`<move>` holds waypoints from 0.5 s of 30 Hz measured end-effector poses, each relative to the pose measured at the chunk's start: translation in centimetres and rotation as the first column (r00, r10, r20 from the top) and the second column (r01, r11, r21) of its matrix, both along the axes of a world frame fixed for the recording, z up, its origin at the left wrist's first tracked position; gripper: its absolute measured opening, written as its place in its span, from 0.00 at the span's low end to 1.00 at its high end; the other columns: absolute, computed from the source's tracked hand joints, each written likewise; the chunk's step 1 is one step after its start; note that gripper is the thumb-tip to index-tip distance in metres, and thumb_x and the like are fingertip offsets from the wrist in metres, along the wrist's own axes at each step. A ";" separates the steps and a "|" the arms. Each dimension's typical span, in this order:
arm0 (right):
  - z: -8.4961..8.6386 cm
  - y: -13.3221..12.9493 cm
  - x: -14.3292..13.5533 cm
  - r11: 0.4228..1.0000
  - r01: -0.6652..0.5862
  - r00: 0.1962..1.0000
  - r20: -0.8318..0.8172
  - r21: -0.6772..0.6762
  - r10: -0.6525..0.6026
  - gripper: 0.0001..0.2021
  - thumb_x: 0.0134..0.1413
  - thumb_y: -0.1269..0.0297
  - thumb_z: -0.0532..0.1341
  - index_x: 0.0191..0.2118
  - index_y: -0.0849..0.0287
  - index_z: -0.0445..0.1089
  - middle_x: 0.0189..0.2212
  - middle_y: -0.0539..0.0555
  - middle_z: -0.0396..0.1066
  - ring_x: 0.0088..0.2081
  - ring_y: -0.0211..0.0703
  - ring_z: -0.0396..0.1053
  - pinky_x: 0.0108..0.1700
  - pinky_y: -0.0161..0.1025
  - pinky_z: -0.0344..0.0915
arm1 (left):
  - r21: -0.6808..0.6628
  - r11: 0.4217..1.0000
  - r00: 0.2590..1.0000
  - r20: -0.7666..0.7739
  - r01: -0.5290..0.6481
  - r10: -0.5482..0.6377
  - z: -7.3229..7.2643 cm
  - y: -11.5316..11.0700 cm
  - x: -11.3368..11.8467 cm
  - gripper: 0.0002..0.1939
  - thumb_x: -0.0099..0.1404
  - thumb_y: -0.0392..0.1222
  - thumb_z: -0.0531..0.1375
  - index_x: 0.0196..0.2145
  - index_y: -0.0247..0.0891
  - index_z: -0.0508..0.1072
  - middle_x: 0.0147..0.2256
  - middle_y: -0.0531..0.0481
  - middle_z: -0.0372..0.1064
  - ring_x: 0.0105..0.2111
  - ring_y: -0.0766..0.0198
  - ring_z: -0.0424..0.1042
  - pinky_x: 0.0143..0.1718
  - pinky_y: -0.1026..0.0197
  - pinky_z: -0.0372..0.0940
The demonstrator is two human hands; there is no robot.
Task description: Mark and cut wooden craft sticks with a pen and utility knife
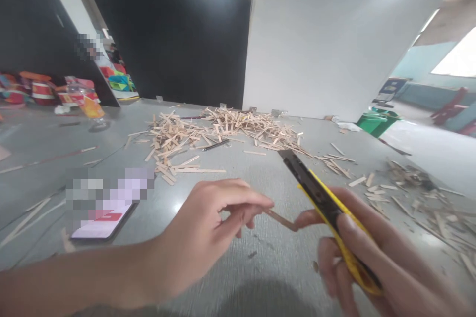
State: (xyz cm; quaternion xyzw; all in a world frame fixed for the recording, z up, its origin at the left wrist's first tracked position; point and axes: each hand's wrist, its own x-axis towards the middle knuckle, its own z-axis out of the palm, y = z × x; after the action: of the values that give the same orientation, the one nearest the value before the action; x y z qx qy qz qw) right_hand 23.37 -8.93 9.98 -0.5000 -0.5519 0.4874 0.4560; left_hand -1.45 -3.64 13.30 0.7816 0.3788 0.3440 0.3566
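A short, thin wooden strip (281, 219) is pinched at one end between the thumb and fingers of my left hand (219, 230), just above the grey tabletop. My right hand (366, 252) grips a yellow and black utility knife (322, 198), its tip pointing up and away to the left. A fingertip of that hand meets the strip's other end. Heaped beyond both hands are many loose wooden strips (173, 133), and a dark pen (215, 145) lies at the near side of the heap.
A phone (106, 218) with a lit screen lies left of my left arm. Farther back on the left stands a plastic bottle (91, 106). Scraps of wood (442, 223) spread over the right side. Black (167, 39) and white (327, 49) panels close off the back; a green bin (377, 121) stands beyond.
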 end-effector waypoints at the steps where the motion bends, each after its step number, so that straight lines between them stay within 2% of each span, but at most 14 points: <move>1: -0.1 0.3 -0.3 1.000 -0.024 0.999 -0.032 -0.006 0.024 0.19 0.72 0.46 0.55 0.61 0.42 0.69 0.32 0.51 0.80 0.23 0.44 0.79 0.19 0.34 0.76 | -0.012 1.000 0.999 0.038 0.002 -0.001 -0.3 -0.1 0.1 0.11 0.75 0.37 0.58 0.43 0.42 0.82 0.31 0.55 0.76 0.27 0.71 0.72 0.29 0.70 0.66; 3: -0.4 0.8 -0.4 0.998 -0.057 0.997 -0.045 0.023 0.058 0.20 0.70 0.46 0.59 0.62 0.44 0.70 0.48 0.58 0.80 0.31 0.47 0.82 0.24 0.37 0.80 | -0.053 0.999 0.997 0.074 -0.006 0.010 -0.8 -0.2 0.4 0.10 0.75 0.39 0.59 0.42 0.42 0.81 0.29 0.55 0.77 0.27 0.70 0.74 0.28 0.70 0.67; 4: -0.4 0.9 -0.2 0.997 -0.062 0.997 -0.037 0.044 0.063 0.20 0.70 0.47 0.60 0.61 0.46 0.71 0.51 0.60 0.79 0.35 0.49 0.83 0.28 0.39 0.82 | -0.082 0.996 0.996 0.086 -0.022 0.029 -1.0 -0.2 0.4 0.09 0.75 0.40 0.59 0.42 0.42 0.81 0.28 0.55 0.77 0.27 0.70 0.74 0.28 0.70 0.67; 7: -0.5 1.3 0.2 0.997 -0.037 0.996 -0.074 0.071 0.042 0.17 0.70 0.50 0.61 0.58 0.47 0.75 0.48 0.60 0.81 0.41 0.52 0.84 0.37 0.42 0.83 | -0.206 0.978 0.993 0.097 -0.046 0.067 -1.2 -0.4 0.5 0.06 0.74 0.42 0.61 0.41 0.42 0.78 0.27 0.55 0.77 0.27 0.68 0.75 0.27 0.70 0.68; 10: -0.7 1.5 0.5 0.995 -0.004 0.994 -0.111 0.099 0.015 0.15 0.70 0.51 0.61 0.56 0.45 0.77 0.48 0.59 0.82 0.42 0.52 0.84 0.37 0.40 0.83 | -0.340 0.940 0.999 0.037 0.034 -0.022 -0.9 -0.6 0.4 0.09 0.76 0.45 0.58 0.42 0.41 0.77 0.31 0.53 0.78 0.30 0.66 0.76 0.29 0.68 0.70; 12: -0.6 1.5 0.7 0.993 0.017 0.997 -0.083 0.120 -0.007 0.16 0.69 0.50 0.61 0.57 0.44 0.76 0.46 0.58 0.82 0.37 0.51 0.84 0.33 0.39 0.82 | -0.421 0.901 0.993 0.010 0.107 -0.114 -0.7 -0.8 0.4 0.13 0.78 0.48 0.55 0.44 0.41 0.78 0.35 0.51 0.79 0.31 0.67 0.76 0.30 0.68 0.70; 14: -0.2 1.3 1.0 0.986 0.057 0.998 -0.004 0.156 -0.057 0.17 0.67 0.49 0.62 0.57 0.44 0.76 0.35 0.54 0.82 0.25 0.46 0.80 0.25 0.36 0.80 | -0.471 0.870 0.988 0.016 0.144 -0.155 -0.5 -1.0 0.3 0.16 0.79 0.50 0.53 0.43 0.40 0.77 0.37 0.50 0.78 0.31 0.68 0.75 0.30 0.68 0.69; 15: 0.1 1.1 1.1 0.981 0.096 0.992 0.060 0.169 -0.107 0.17 0.66 0.48 0.63 0.56 0.44 0.76 0.27 0.51 0.79 0.19 0.43 0.74 0.20 0.33 0.76 | -0.476 0.868 0.988 0.022 0.145 -0.153 -0.4 -1.0 0.2 0.16 0.79 0.51 0.53 0.43 0.41 0.76 0.36 0.51 0.78 0.30 0.68 0.74 0.30 0.69 0.68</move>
State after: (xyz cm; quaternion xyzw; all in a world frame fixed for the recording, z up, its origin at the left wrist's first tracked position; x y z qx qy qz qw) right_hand 24.48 -7.80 10.09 -0.5044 -0.5796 0.3984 0.5008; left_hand -1.26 -4.67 12.91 0.6997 0.3932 0.2056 0.5598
